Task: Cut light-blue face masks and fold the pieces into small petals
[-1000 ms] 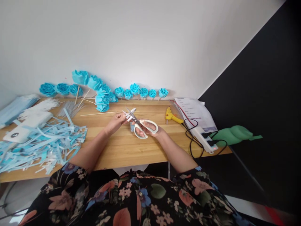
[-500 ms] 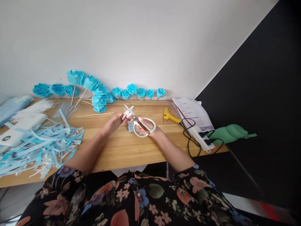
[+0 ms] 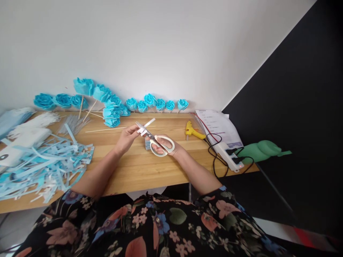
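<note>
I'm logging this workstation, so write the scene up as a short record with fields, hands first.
Left hand: pinches a white strip
Right hand: holds the scissors, fingers in the handles
Blades: at the white strip
Table, left side: pile of blue and white strips
Table, back: blue flowers along the wall
Table, right side: yellow glue gun, papers, power strip with black plugs

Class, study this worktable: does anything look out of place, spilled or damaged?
The loose blue strips on the left look untidy: they sprawl in a tangle, partly over a white object, unlike the row of flowers along the wall. The black cable lies in loose loops. I see no damage.
</note>
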`<state>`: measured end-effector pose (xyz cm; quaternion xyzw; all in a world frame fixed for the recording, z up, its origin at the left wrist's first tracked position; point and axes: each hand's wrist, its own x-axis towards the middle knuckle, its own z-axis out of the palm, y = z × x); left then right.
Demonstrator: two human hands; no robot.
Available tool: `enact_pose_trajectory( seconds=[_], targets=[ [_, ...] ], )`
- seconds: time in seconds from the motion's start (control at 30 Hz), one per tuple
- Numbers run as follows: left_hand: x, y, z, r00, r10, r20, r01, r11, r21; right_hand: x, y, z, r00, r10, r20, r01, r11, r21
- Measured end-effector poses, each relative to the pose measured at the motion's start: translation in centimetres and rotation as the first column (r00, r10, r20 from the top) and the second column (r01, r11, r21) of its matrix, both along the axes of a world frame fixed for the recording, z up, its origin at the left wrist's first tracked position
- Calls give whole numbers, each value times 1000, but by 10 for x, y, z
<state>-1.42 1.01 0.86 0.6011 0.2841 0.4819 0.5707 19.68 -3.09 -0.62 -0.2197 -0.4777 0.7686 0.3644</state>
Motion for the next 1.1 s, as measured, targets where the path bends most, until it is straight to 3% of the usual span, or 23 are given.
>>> enact_pose_trajectory(
  seconds=[0.2, 0.37, 0.6, 0.8, 1.1],
  targets=[
    [0, 8, -11, 994, 106, 7, -105, 992, -68, -3, -5, 9, 999, 18, 28, -20, 998, 65],
    [0, 10, -12, 987, 116, 112, -90, 972, -217, -7, -9, 9, 985, 157, 65, -166, 972, 164],
    [2, 13, -1, 946, 157, 282, -85, 965, -250, -1, -4, 11, 997, 58, 52, -65, 988, 139],
    [2, 11, -2, 960, 54, 274, 31, 954, -300, 2, -2, 10, 998, 61, 34, -65, 987, 144],
    [6, 9, -17, 960, -80, 268, 142, 964, -223, 2, -1, 7, 1000, 27, 14, -28, 991, 127]
  ],
)
